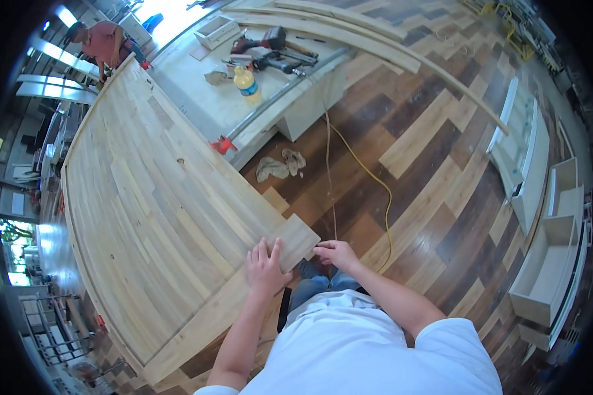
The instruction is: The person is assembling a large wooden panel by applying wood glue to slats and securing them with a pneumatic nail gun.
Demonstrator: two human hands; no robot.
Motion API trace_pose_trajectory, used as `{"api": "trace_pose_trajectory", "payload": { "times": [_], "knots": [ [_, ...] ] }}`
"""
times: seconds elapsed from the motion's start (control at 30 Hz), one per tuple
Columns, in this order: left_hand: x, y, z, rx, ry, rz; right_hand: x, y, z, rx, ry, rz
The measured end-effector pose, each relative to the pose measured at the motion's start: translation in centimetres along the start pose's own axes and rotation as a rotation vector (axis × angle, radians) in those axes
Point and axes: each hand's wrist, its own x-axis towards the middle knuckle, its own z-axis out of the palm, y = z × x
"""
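A large wooden panel made of glued strips, with a lighter border along its edges, stretches away to my left. At its near right corner lies a small flat wooden board, jutting past the panel's edge. My left hand rests there with fingers spread, the fingertips at the small board's left side. Close to the board's right corner, my right hand has its thumb and fingers pinched together. Whatever is between them is too small to make out.
Behind the panel, a white-topped workbench carries power drills and a yellow bottle. A red clamp sits at its edge. A yellow hose crosses the floor. Open drawer boxes stand right. Another person bends over the panel's far end.
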Motion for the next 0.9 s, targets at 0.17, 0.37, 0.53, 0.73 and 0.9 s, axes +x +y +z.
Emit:
{"api": "trace_pose_trajectory", "payload": {
  "times": [0.17, 0.37, 0.53, 0.73, 0.9],
  "knots": [
    [0.4, 0.4, -0.6, -0.001, -0.003, -0.023, 1.2, -2.6, -4.5, 0.039, 0.112, 0.017],
    [1.9, 0.4, -1.3, -0.153, -0.003, -0.071, 9.2, -12.3, -9.9, -0.483, 0.17, -0.268],
    [1.9, 0.1, -1.0, -0.22, 0.034, -0.274, 21.7, -31.7, -8.9, -0.946, 0.049, -0.588],
    [0.0, 9.0, -0.6, -0.264, 0.426, -1.007, 39.6, -46.2, -1.8, -1.171, 0.416, -1.267],
    [-2.5, 18.6, 1.2, -0.276, 0.408, -1.413, 48.7, -48.3, -1.9, -1.385, 0.197, -0.621]
  ]
}}
